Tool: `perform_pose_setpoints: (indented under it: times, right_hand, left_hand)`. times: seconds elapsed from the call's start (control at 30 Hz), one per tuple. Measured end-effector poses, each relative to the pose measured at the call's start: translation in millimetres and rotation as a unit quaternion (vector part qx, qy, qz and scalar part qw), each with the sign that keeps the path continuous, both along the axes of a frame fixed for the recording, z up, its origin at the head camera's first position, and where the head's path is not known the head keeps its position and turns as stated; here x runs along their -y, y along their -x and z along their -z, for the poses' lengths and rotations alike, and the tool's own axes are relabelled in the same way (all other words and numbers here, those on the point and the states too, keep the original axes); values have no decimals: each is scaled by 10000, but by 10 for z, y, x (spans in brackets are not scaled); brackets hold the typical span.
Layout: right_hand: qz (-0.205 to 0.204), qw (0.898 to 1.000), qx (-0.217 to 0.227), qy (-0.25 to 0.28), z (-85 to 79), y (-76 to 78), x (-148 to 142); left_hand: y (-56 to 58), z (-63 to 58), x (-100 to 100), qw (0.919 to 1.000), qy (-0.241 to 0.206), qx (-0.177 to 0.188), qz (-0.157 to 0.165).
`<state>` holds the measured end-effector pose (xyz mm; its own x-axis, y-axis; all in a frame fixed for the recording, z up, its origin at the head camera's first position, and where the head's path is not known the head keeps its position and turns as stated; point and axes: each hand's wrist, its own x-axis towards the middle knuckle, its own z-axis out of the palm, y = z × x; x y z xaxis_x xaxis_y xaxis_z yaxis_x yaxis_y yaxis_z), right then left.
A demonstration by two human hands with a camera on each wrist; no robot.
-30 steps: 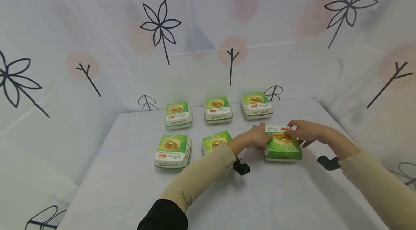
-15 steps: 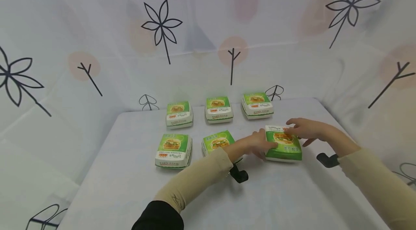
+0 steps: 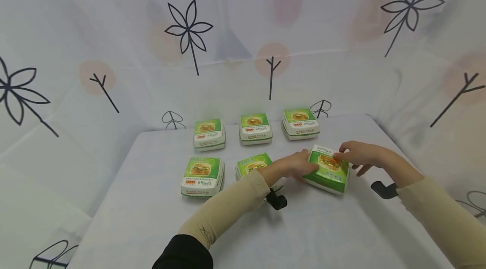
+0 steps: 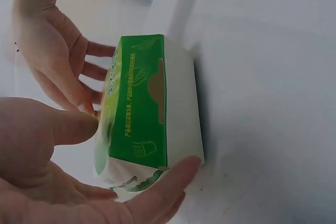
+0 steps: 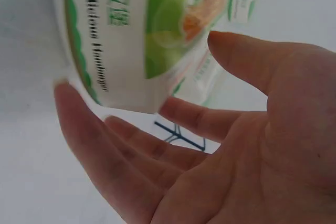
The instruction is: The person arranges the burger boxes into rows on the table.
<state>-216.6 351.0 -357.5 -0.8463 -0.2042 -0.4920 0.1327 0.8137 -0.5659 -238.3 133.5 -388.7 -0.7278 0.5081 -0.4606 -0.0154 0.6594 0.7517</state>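
Observation:
In the head view, a green and white hamburger box (image 3: 327, 168) sits tilted askew at the right of the front row. My left hand (image 3: 294, 165) grips its left side, thumb on top and fingers along the lower side, as the left wrist view shows. My right hand (image 3: 360, 156) is at the box's far right corner with its fingers spread and loosely bent. In the right wrist view, the right thumb (image 5: 236, 56) overlaps the lid's edge and the index fingertip is at the corner; the other fingers stand apart from the box.
Three matching boxes line the table's back, among them the back-right box (image 3: 300, 124). In front of them are the front-left box (image 3: 202, 177) and the middle box (image 3: 255, 163), partly hidden by my left arm. A patterned cloth (image 3: 235, 83) hangs behind the white table (image 3: 144, 218).
The held box has turned clockwise, its near edge now slanting. My left hand shifted slightly left with it, and its thumb pulled back a little. The other boxes stay put.

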Motion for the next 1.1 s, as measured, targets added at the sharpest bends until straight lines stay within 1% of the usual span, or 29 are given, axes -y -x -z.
perform_pose_setpoints:
  times: [0.1, 0.2, 0.27, 0.33, 0.4, 0.5, 0.57, 0.63, 0.7, 0.77, 0.9, 0.93, 1.0, 1.1]
  right_hand:
    - [-214, 9995, -193, -134, -31, 29, 11]
    - [-362, 9988, -299, -140, -15, 50, 24]
    - [-346, 9989, -262, -147, 0, 50, 23]
    - [-273, 9993, -183, -190, 7, 34, 17]
    - [-165, 9996, -75, -222, 5, 8, 12]
    - [-66, 9996, 43, -258, -5, -30, 12]
    - [-56, 9995, 59, -292, -10, -48, 14]
    - [-117, 9994, -4, -338, -7, -50, 15]
    - [-192, 9990, -110, -381, -1, -39, 15]
    - [-255, 9986, -233, -402, 9, -17, 12]
    - [-280, 9982, -390, -357, 24, 16, 13]
    - [-261, 9984, -393, -308, 27, 15, 17]
    - [-257, 9988, -366, -202, 30, -2, 33]
    - [-189, 9995, -245, -101, 26, -51, 73]
  left_hand:
    - [-30, -17, 25, 9996, 245, -84, 72]
    - [-46, -4, 38, 9993, 298, -193, 137]
    - [-29, -1, 36, 9988, 300, -337, 187]
    - [9, -2, 25, 9987, 199, -439, 191]
    - [59, -11, 15, 9985, 65, -507, 179]
    - [122, -9, 9, 9986, -54, -505, 164]
    - [138, -8, 18, 9981, 75, -576, 189]
    - [128, 3, 35, 9969, 320, -680, 213]
    - [97, 10, 59, 9952, 534, -784, 238]
    - [61, 13, 76, 9922, 725, -964, 321]
    - [12, 8, 77, 9863, 851, -1292, 572]
    - [13, 6, 72, 9841, 863, -1417, 640]
    - [29, 1, 61, 9820, 843, -1535, 704]
    - [83, 3, 48, 9791, 786, -1709, 775]
